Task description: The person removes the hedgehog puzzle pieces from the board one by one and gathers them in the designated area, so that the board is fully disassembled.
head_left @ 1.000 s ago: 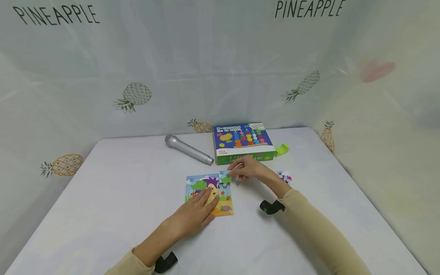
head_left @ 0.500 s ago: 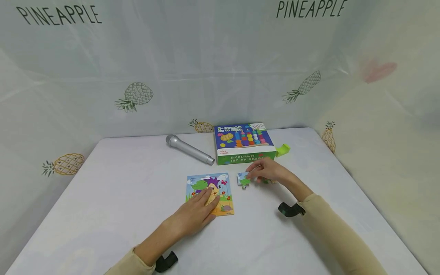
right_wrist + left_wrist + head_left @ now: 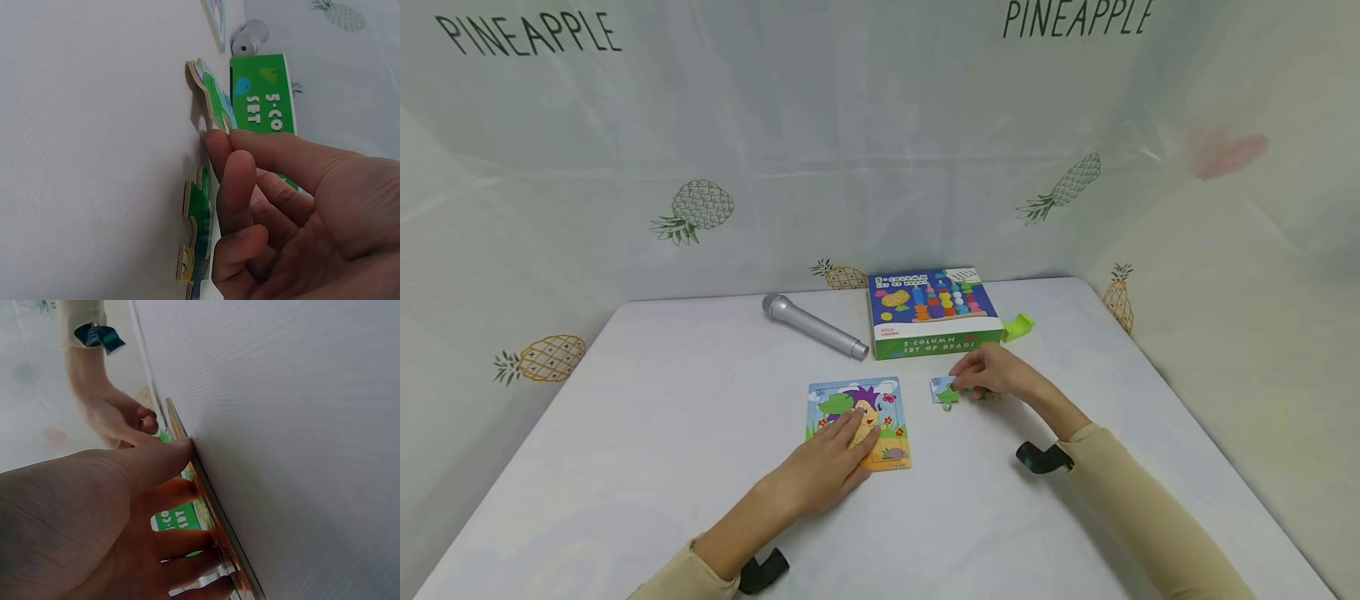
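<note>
Left hand [image 3: 820,471] flat, fingers straight, pressing on colourful cardboard hedgehog puzzle board [image 3: 859,421] at table centre. Right hand [image 3: 996,377] right of board, fingers loosely curled; fingertips [image 3: 219,140] touch edge of loose blue-green cardboard puzzle piece [image 3: 945,391] lying on white table [image 3: 662,433]; firm grip on it cannot tell. Second green piece [image 3: 197,219] under same hand. Behind: blue-green bead-set box [image 3: 932,312], silver toy microphone [image 3: 814,326], small green block [image 3: 1017,327].
</note>
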### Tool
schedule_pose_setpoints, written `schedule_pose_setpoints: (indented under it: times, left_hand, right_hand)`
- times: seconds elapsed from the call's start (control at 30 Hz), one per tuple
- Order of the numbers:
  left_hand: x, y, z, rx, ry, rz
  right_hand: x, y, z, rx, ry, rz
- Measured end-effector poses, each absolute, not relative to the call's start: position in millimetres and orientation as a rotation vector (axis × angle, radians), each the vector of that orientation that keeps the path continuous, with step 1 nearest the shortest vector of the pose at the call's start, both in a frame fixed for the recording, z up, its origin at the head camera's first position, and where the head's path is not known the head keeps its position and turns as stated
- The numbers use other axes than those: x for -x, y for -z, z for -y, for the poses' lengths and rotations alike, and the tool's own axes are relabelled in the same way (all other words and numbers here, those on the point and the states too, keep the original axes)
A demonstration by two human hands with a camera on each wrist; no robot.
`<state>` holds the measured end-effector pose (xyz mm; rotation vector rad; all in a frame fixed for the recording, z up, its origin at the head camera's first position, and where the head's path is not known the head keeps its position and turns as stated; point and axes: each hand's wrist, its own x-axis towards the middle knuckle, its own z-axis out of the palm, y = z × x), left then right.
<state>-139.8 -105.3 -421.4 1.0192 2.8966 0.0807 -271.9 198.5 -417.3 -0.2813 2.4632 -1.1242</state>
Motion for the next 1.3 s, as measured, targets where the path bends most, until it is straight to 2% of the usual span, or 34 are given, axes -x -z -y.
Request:
schedule_pose_setpoints:
  times: [0.6,0.9,1.3]
  left_hand:
    - [141,420,105,-1.006,-0.065,-2.888]
    - [145,420,108,-1.085,-0.036,-2.919]
    - [151,428,113,-1.145,-0.08,-2.959]
  right_hand:
    - [271,412,-202,0.269,1.017,-2.546]
    - [271,411,-205,0.294,1.004,-2.584]
    - [265,412,-186,0.354,1.064,-2.549]
